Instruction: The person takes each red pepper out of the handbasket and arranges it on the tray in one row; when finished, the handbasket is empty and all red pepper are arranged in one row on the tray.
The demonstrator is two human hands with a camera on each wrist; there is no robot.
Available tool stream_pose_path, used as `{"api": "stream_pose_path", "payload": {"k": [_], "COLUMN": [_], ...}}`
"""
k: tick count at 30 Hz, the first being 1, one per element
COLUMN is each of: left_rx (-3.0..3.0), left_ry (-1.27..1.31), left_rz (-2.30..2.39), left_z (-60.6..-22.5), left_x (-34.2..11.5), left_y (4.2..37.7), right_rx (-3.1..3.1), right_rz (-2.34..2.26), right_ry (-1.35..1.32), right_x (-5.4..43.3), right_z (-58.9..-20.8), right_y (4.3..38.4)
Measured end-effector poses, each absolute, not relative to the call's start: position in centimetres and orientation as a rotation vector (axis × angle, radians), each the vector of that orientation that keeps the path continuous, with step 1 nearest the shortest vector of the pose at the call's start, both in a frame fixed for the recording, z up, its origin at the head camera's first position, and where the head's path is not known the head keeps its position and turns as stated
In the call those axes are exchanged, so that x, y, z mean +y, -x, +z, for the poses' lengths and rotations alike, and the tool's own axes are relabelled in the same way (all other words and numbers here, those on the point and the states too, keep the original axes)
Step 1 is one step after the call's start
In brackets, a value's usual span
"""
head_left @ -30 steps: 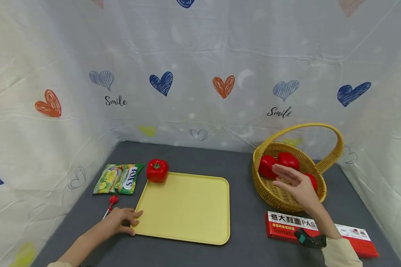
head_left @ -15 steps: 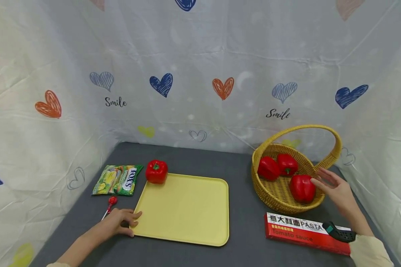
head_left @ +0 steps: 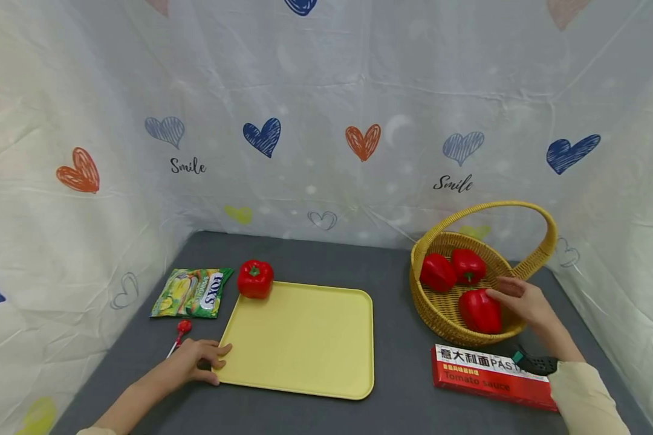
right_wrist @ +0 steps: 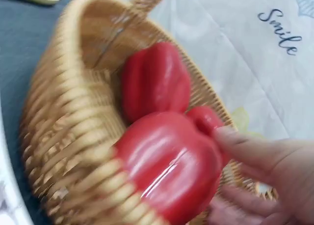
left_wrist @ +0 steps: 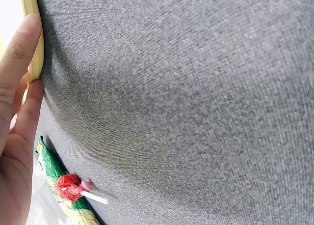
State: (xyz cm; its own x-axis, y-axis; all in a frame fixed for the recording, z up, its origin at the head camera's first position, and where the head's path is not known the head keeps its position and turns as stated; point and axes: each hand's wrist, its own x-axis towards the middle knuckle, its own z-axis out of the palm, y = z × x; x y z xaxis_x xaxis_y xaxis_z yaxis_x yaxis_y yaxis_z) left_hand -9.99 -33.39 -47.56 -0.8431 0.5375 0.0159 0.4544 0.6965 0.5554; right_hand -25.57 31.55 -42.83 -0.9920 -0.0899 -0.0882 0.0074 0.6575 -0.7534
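My left hand (head_left: pixel 193 359) holds the left edge of a yellow tray (head_left: pixel 305 338) near its front corner. In the left wrist view its fingers touch the tray's rim (left_wrist: pixel 37 63). My right hand (head_left: pixel 528 305) is at the right side of a wicker basket (head_left: pixel 441 317), its fingers reaching in. The thumb tip touches the right side of the nearest red bell pepper (head_left: pixel 480 311); the fingers are not wrapped round it. Behind it in the basket lie two more red bell peppers, one left (head_left: pixel 438 272) and one right (head_left: pixel 468 266). Another bell pepper (head_left: pixel 255 279) sits at the tray's back-left corner.
A red pasta box (head_left: pixel 490 380) lies in front of the basket, partly under my right forearm. Left of the tray are a green Fox's candy bag (head_left: pixel 192 292) and a red lollipop (head_left: pixel 183 328). The basket's tall handle (head_left: pixel 500 204) arches above the peppers.
My right hand swung from above the basket to its right side, then moved back left against the nearest pepper. That pepper has shifted slightly left and tilted. The left hand stayed on the tray.
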Motion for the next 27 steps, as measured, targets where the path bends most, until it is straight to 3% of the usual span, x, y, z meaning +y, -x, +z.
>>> {"api": "stream_pose_path", "payload": {"k": [9, 17, 27], "left_rx": [2.745, 2.725, 2.735], "left_ry": [-0.820, -0.766, -0.730], "left_rz": [0.867, 0.865, 0.855], "left_z": [-47.8, -47.6, -47.5], "left_x": [-33.2, -33.1, -33.2], "left_y": [10.1, 10.2, 9.9], "right_rx": [2.241, 2.151, 1.924], "right_rz": [-1.286, -1.334, -1.592], "right_ry": [-0.016, -0.010, 0.219], "right_x": [32.2, 32.2, 32.3], "right_z": [-42.4, -42.8, -43.4], "right_y": [27.7, 28.2, 27.7]}}
